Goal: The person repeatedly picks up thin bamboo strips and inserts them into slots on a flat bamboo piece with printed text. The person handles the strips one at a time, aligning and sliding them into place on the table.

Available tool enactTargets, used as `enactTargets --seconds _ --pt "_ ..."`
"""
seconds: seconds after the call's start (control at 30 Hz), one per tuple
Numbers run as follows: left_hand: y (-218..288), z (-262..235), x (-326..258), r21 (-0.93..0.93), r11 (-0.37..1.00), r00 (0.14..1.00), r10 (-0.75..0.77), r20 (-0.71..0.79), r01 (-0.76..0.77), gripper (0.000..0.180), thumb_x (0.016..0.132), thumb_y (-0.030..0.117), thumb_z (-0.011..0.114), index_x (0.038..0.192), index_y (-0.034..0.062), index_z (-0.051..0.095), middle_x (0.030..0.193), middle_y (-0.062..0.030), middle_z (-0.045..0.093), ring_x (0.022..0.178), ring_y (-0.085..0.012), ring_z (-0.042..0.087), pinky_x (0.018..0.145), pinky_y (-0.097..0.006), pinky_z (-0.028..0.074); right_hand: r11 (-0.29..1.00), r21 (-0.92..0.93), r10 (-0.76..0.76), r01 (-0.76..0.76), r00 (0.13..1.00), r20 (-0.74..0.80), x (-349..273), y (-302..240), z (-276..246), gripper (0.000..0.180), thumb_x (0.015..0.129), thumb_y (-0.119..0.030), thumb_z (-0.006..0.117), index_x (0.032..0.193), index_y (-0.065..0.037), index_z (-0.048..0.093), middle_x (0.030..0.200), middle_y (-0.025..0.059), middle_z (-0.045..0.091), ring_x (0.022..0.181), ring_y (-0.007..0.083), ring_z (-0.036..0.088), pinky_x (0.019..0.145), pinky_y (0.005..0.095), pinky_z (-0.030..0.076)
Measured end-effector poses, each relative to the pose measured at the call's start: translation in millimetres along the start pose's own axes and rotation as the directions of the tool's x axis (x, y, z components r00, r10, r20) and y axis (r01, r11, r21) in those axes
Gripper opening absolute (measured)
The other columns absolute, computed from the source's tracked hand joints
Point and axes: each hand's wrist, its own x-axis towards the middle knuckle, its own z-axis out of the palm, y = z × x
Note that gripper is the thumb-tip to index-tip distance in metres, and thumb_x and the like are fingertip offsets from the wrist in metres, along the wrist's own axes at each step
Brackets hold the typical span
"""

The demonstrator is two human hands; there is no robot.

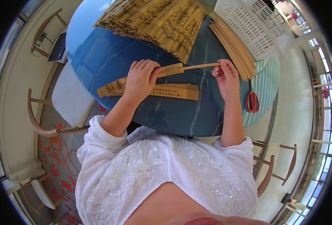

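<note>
My left hand [141, 80] is closed around a tan-gold folded paper strip [172, 69], whose right end sticks out past my thumb. Between the thumb and fingers of my right hand [226, 77] is the end of a thin wooden stick [201, 66]. The stick's other end meets the strip's notched right end; how far it reaches inside is hidden. Under my left hand lie several similar printed paper strips [177, 91], fanned out on the table [177, 116]. Beyond my hands spreads a large pile of pleated gold paper [158, 24] with dark printing.
A bundle of long wooden sticks [235, 48] lies at the right, beside a white slatted plastic basket [255, 24]. Red-handled scissors [252, 102] rest near the right table edge. Wooden chairs [42, 116] stand around, and red scraps [55, 170] litter the floor at left.
</note>
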Motion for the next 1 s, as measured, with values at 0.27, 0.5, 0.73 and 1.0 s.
enactTargets --seconds 0.27,0.5,0.73,1.0 --pt "8 1 1 0.019 0.996 0.995 0.091 0.048 -0.092 0.01 0.085 0.014 0.067 0.082 0.0081 0.059 0.073 -0.0029 0.058 0.073 -0.0221 0.057 0.07 -0.035 0.041 0.928 -0.296 0.277 -0.227 0.95 0.141 -7 8 22 0.011 0.094 -0.014 0.064 0.097 -0.003 0.065 0.081 0.0029 0.064 0.073 0.009 0.058 0.069 0.0221 0.048" --pt "14 0 1 0.007 0.993 0.991 0.118 0.06 -0.119 0.008 0.084 0.011 0.068 0.082 0.008 0.06 0.074 -0.0027 0.059 0.072 -0.022 0.057 0.071 -0.035 0.042 0.905 -0.352 0.333 -0.237 0.911 0.242 -8 7 26 0.027 0.09 -0.012 0.067 0.115 -0.003 0.06 0.083 0.0018 0.065 0.073 0.0067 0.058 0.069 0.021 0.047" --pt "20 -1 0 -0.06 0.983 0.98 0.179 0.083 -0.174 0.009 0.082 0.01 0.069 0.081 0.008 0.061 0.074 -0.0027 0.06 0.071 -0.0225 0.057 0.071 -0.036 0.042 0.889 -0.406 0.37 -0.213 0.857 0.36 -13 7 30 0.026 0.087 -0.015 0.073 0.109 -0.005 0.064 0.084 -0.002 0.064 0.077 0.0041 0.056 0.071 0.0207 0.044" --pt "22 0 -1 -0.048 0.97 0.967 0.242 0.081 -0.238 0.009 0.081 0.009 0.069 0.084 0.0087 0.061 0.075 -0.003 0.06 0.071 -0.0225 0.057 0.071 -0.035 0.042 0.869 -0.456 0.376 -0.19 0.853 0.362 -15 13 29 0.023 0.086 -0.013 0.073 0.106 -0.003 0.067 0.091 -0.0002 0.067 0.085 0.0044 0.059 0.076 0.0211 0.046"
